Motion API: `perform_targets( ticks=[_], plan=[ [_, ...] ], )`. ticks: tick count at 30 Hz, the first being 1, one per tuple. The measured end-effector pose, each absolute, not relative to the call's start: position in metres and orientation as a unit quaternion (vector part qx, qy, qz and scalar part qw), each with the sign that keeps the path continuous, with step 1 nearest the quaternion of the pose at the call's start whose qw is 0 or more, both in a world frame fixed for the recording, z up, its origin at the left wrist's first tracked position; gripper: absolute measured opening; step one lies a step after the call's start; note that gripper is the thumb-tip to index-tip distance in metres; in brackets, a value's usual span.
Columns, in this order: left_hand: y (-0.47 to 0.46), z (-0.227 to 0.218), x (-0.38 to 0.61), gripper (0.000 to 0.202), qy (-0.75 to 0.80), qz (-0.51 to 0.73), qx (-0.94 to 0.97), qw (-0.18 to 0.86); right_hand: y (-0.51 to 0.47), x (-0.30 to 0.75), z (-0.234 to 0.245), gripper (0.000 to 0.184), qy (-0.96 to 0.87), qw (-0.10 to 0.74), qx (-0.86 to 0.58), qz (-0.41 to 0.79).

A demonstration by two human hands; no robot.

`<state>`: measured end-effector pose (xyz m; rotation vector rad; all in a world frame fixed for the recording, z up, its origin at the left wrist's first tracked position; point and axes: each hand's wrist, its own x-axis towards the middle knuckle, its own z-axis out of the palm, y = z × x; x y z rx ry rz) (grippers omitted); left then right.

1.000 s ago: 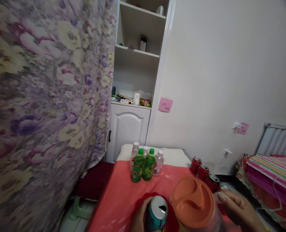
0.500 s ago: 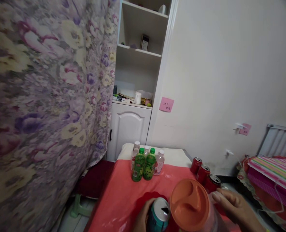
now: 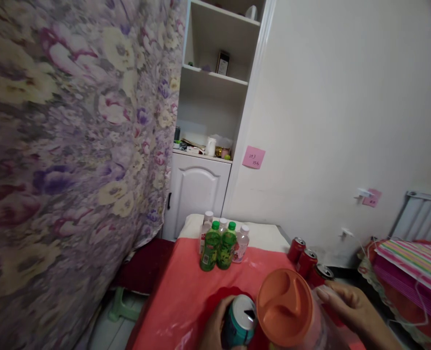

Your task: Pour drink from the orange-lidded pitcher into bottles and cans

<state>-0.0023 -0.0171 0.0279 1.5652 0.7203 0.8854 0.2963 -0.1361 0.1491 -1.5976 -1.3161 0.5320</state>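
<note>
At the bottom edge, my left hand [image 3: 215, 326] is wrapped round a teal drink can [image 3: 239, 321] with an opened top, held over a red plate [image 3: 215, 300]. Right beside it stands a clear jug with an orange lid [image 3: 284, 306]. My right hand [image 3: 350, 308] rests against the jug's right side, fingers curled on it. Can and lid almost touch.
Two green bottles [image 3: 218, 246] and several clear ones stand on the red tablecloth [image 3: 186, 296] farther back. Three red cans [image 3: 306, 261] line the right edge. A flowered curtain [image 3: 65, 160] hangs left, a white cupboard [image 3: 195, 187] behind, striped bedding [image 3: 415, 257] right.
The can has shifted slightly right, closer to the orange lid. My right hand moved in onto the jug's side. The view drifted a little.
</note>
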Motion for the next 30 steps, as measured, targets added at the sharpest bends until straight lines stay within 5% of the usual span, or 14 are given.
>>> perform_targets(
  ticks=[30],
  plan=[
    [-0.022, 0.039, -0.001, 0.084, 0.308, 0.366, 0.667, 0.571, -0.133, 0.288, 0.159, 0.065, -0.538, 0.478, -0.655, 0.233]
  ],
)
